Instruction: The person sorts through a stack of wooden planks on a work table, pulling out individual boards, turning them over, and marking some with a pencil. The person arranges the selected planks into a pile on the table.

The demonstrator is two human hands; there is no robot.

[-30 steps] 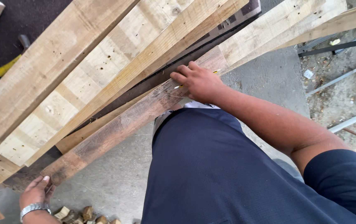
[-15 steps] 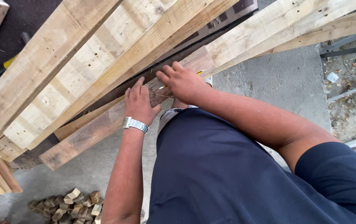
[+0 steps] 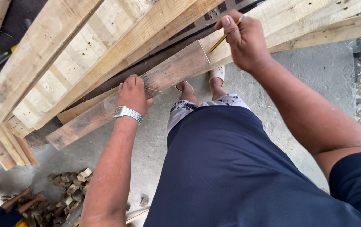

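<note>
Right hand (image 3: 245, 40) raised with pencil (image 3: 226, 33), left hand (image 3: 133, 94) flat on plank (image 3: 104, 111)

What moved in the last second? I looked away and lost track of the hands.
The left hand came up from the low end of the weathered plank and pressed flat on its middle. The right hand slid up along the plank, its fingers now showing a yellow pencil. The planks stayed put.

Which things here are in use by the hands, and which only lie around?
In use:
- left hand pressing the weathered plank
- right hand holding a yellow pencil

Lying about:
- pile of wood offcuts
- yellow-handled tool
</note>
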